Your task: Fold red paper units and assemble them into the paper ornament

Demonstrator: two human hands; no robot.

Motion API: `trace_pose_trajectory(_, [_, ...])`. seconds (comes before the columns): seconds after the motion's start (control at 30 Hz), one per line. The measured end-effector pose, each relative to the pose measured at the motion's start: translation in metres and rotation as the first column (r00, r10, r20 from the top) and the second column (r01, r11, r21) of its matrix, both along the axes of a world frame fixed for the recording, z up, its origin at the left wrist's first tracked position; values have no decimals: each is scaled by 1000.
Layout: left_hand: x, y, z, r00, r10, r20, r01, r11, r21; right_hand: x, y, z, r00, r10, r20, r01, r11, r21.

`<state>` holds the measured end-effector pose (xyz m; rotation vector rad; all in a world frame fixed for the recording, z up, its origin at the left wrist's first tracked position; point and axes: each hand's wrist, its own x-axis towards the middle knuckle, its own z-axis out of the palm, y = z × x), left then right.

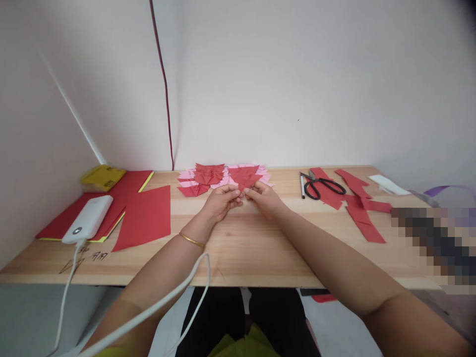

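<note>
My left hand (223, 202) and my right hand (266, 199) meet near the middle of the table, fingertips pinched close together. Between them is the lower tip of a red folded paper piece (243, 175); my fingers hide part of it. Just behind my hands lie several pink folded paper pieces (188, 175) with pointed edges. Another red folded paper piece (210, 173) rests on the pink ones, left of my hands. A lower red piece (193, 191) lies at the left front of this group.
On the left are a red paper sheet (147, 218), a paper stack (137, 181), a white power bank (88, 218) with a white cable (206, 272) crossing my left arm, and a yellow packet (104, 177). Scissors (322, 186), a marker (302, 186) and red paper scraps (364, 223) lie right.
</note>
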<state>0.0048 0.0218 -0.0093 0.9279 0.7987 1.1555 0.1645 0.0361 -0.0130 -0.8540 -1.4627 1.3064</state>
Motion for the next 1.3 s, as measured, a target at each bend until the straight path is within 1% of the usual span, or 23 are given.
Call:
trace_pose_trajectory(0.1, [4,-2,1,998,-7,-65,10,999,41,1,0,3,998,-28,52,27,999,27])
trace_pose_trajectory(0.17, [5,-3,2,997,1,-82,4,998,67,3,0,5,993,-46,106,39,997,66])
trace_pose_trajectory(0.27, [7,-3,3,993,59,-103,-48,993,105,4,2,4,976,-82,200,61,992,110])
trace_pose_trajectory(0.33, [7,-3,4,986,97,-136,-80,989,126,4,3,1,969,-92,228,62,989,133])
trace_pose_trajectory(0.47, [6,-3,5,975,110,-191,-84,987,140,3,2,-1,967,-110,230,71,983,172])
trace_pose_trajectory(0.6, [6,-3,2,976,91,-198,-62,987,149,1,-1,3,977,-94,190,67,988,141])
trace_pose_trajectory(0.7, [6,-2,2,972,88,-219,-51,984,168,1,-1,4,985,-53,163,32,991,130])
trace_pose_trajectory(0.77, [5,-2,2,966,103,-239,-59,981,184,2,-1,3,986,-35,160,13,990,141])
trace_pose_trajectory(0.87, [5,-1,2,954,139,-267,-79,971,224,3,1,0,981,-51,189,20,987,162])
trace_pose_trajectory(0.97, [5,-1,1,933,162,-321,-73,959,272,4,1,-1,975,-58,215,16,981,195])
trace_pose_trajectory(1.03, [5,-2,2,930,159,-332,-63,957,282,4,1,0,973,-61,223,12,977,214])
trace_pose_trajectory(1.13, [5,-3,3,947,119,-298,-41,966,255,4,0,2,963,-105,250,48,974,223])
trace_pose_trajectory(1.2, [4,-3,3,954,79,-288,-9,972,234,4,0,3,956,-135,262,78,973,216])
trace_pose_trajectory(1.3, [4,-3,2,952,32,-303,36,976,215,4,0,3,958,-143,249,99,978,183])
